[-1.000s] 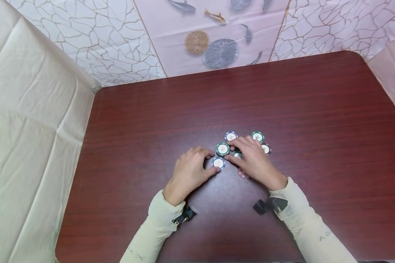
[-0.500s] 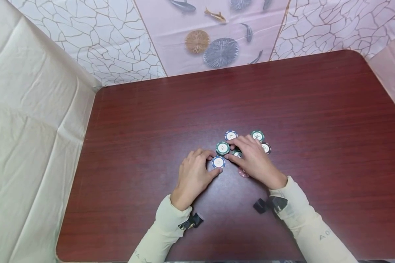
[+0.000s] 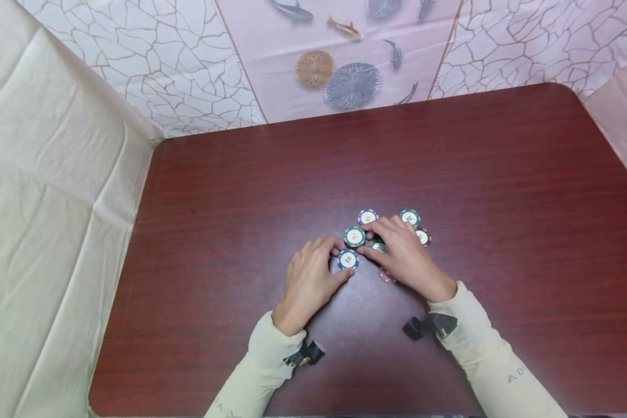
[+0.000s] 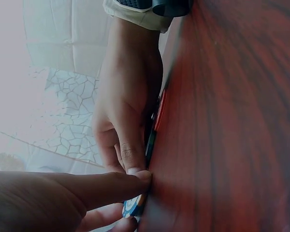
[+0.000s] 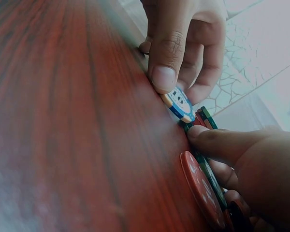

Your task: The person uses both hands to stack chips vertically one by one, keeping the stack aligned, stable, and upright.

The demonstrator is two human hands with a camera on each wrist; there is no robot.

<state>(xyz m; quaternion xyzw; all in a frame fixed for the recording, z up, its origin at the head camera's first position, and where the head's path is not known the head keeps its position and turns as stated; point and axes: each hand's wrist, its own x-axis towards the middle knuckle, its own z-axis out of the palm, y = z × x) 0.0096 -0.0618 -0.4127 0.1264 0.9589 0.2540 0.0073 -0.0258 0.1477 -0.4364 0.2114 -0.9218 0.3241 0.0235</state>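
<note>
In the head view, my left hand pinches a blue-and-white poker chip marked 10 between thumb and fingers. The right wrist view shows this blue chip's thick edge under the left thumb. Just beyond it is a small stack topped by a green poker chip. My right hand holds that stack from its right side with thumb and forefinger. Under the right palm lies another green chip, partly covered. A red chip lies flat beside the right hand, also partly hidden in the head view.
Past the right hand lie a blue chip, a green chip and a dark-edged chip. All rest on a reddish-brown wooden table. Pale cloth hangs along its left side, and patterned cloth stands behind it.
My left hand has shifted right, its fingers drawing in around the blue chip. The number on that chip now shows at a different angle. My right hand stays at the stack.
</note>
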